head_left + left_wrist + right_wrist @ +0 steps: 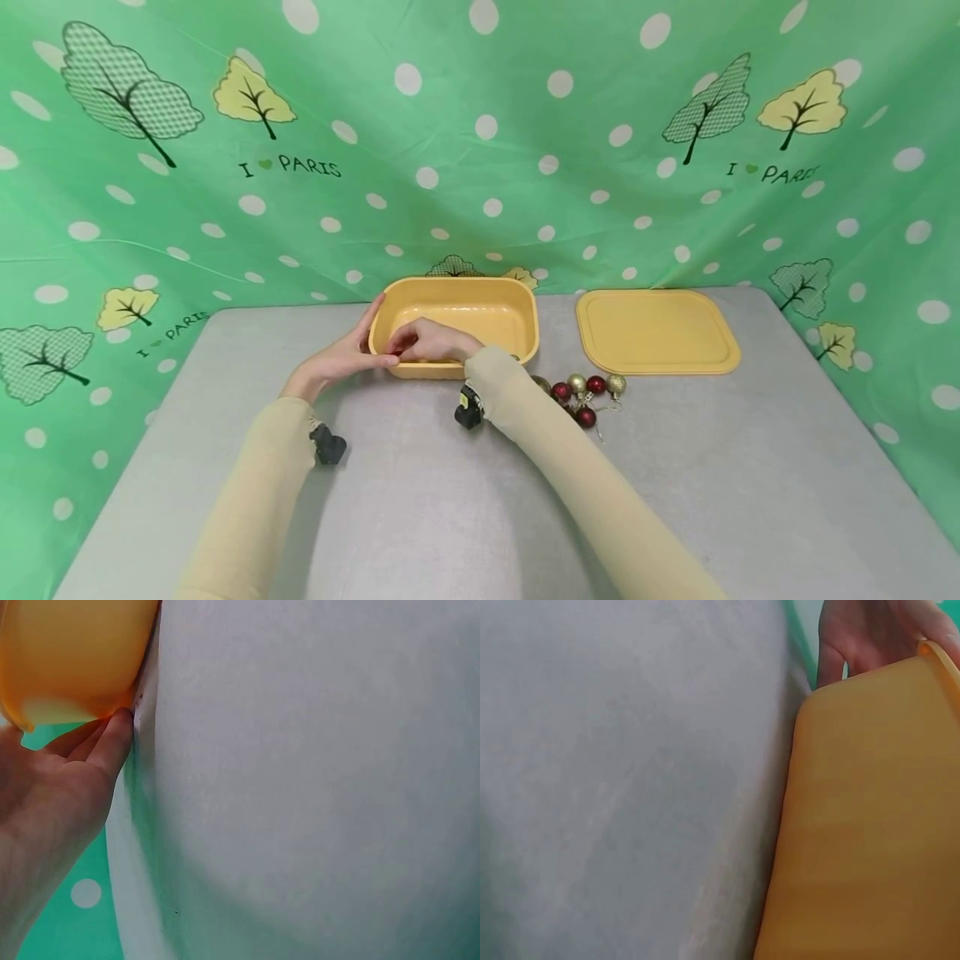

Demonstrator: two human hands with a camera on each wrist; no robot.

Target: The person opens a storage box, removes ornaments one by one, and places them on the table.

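Note:
A yellow plastic box [471,372] stands near the back of the table with its top uncovered. My left hand [337,357] holds the box's left end, thumb over the front rim and fingers along the outer side; the left wrist view shows those fingers [112,742] against the wall. Inside the box's front left corner is my right hand [431,340], fingers curled down around a small dark red Christmas ball [396,353], mostly hidden. In the right wrist view the box's front wall [870,817] fills the right side, and the right hand is out of sight.
Several red and gold Christmas balls [587,417] with hanging loops lie right of the box, partly behind my right sleeve. A flat yellow lid [658,332] lies farther right. Behind the grey table [420,500] hangs a green dotted cloth [480,167].

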